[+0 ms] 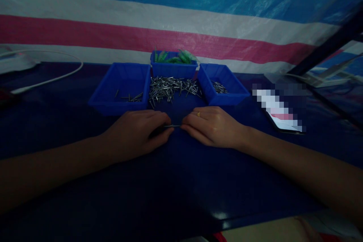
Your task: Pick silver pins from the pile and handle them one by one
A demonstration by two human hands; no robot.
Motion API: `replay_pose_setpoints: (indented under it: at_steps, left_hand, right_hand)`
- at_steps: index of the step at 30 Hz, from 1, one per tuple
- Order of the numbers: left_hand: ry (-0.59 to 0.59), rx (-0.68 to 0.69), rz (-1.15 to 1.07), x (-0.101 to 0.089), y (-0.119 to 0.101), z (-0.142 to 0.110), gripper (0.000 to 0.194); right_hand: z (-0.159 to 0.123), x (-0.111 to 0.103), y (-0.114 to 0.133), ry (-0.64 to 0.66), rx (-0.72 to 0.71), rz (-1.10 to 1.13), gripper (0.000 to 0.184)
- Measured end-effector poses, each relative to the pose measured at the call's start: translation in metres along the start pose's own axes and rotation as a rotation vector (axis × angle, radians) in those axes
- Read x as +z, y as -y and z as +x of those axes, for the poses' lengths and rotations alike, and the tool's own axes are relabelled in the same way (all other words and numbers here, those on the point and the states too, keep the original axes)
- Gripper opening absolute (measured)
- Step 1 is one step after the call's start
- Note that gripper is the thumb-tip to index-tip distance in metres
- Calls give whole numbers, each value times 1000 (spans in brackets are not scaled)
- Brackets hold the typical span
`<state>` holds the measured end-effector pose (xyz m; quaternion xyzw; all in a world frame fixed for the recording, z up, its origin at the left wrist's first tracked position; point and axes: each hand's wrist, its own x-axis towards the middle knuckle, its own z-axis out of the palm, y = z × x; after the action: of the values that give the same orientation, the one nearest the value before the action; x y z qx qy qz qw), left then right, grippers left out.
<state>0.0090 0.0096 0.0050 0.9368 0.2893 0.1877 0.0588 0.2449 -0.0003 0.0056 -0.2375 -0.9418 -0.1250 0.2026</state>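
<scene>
Between my two hands runs a thin metal pin (174, 125), lying roughly level just above the blue table. My left hand (144, 128) pinches its left end between thumb and fingers. At the other end, the fingertips of my right hand (211, 125), which wears a ring, are closed on it. Just beyond the hands lies a loose pile of similar metal pins (167, 89). A blue bin (120, 106) with a few pins stands behind my left hand, and another blue bin (227, 99) holding more pins stands behind my right.
At the back, a third blue bin (174, 70) holds green items in clear plastic. A phone (279, 111) with a lit screen lies to the right. A white cable (56, 79) curves across the left side. Behind the table (181, 189) hangs a striped tarp (119, 15).
</scene>
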Motion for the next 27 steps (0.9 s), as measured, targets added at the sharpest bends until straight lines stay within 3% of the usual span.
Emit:
replay_pose_setpoints:
  at_steps: [18, 27]
  left_hand:
    - [8, -59, 12, -3, -1, 1, 29]
    - [-8, -26, 40, -2, 0, 0, 27]
  right_hand:
    - [0, 1, -3, 39, 64, 13, 32]
    - [1, 0, -3, -32, 35, 92, 23]
